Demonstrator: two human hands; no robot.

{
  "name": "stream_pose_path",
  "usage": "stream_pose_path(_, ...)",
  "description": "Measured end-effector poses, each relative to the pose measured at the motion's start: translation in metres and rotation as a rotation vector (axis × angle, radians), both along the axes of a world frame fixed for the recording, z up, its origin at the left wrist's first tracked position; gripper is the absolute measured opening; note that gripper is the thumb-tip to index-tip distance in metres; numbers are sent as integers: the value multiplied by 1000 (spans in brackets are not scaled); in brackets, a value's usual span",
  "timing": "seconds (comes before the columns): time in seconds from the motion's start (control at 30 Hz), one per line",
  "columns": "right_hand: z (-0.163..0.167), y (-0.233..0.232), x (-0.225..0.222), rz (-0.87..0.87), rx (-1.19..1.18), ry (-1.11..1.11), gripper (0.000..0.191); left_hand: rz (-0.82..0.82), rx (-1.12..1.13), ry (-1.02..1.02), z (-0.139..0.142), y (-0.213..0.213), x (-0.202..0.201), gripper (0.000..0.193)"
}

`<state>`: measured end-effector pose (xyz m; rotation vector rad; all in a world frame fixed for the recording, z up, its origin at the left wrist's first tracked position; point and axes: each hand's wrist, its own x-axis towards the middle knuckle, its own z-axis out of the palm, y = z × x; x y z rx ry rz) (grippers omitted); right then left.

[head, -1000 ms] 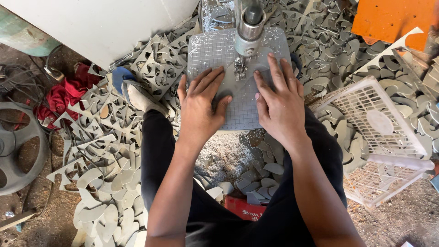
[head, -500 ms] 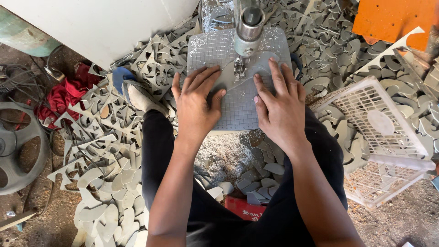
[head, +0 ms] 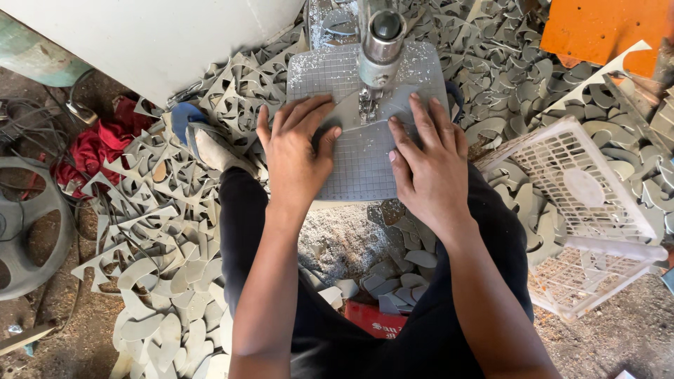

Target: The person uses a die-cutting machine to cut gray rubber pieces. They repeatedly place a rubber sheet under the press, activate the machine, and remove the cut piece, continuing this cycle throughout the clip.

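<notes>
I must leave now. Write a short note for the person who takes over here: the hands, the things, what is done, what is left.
Left hand: flat on the grey sheet piece, holding nothing.
Right hand: also flat on the piece, at its right side.
The piece lies on the gridded saw table, at the blade under the metal saw head.
Done: grey offcuts cover the floor.
Left: this piece is at the blade; how far it is cut cannot be told. The white crate lies tipped at the right.
</notes>
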<state>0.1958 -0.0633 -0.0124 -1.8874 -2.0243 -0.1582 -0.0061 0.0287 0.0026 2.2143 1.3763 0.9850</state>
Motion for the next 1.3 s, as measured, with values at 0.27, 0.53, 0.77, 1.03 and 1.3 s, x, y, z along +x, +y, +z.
stream_pose_path(0.27,3,0,-1,2,-15,30,40,29,11,-25,-5,12,0,34)
stream_pose_path(0.53,-1,1,-1,-17,-22,18,41,59,-5,-27,-7,19,2,35)
stream_pose_path(0.77,-5,3,-1,-22,-16,-11,43,75,3,-26,-8,20,3,36)
stream_pose_path(1.03,-4,4,-1,-30,-24,-9,42,66,24,-21,-6,21,4,36)
stream_pose_path(1.3,-1,19,-2,-130,-106,-72,52,45,98,-1,-8,28,10,27)
